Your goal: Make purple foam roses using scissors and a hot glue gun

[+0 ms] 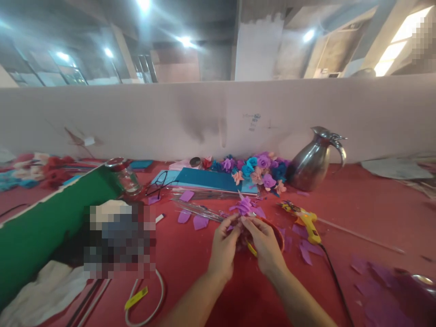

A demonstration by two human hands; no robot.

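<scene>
Pinching: left hand [223, 249] and right hand [265, 243], fingertips at the base of a purple flower [245, 206]
Glue gun [309, 224]: on table [357, 211], right of hands
Jug [310, 167]: behind glue gun

Two hands, a left hand [222, 245] and a right hand [267, 243], share one purple flower [245, 205] at the clock's centre. I count one steel jug [310, 165] at two o'clock, one yellow glue gun [309, 223] at three, one red-lidded glass jar [125, 178] at ten, four loose purple petals [200, 222] between nine and ten, and five glowing ceiling lights [185, 42]. Blooms [259, 171] heaped at one defy counting.
</scene>
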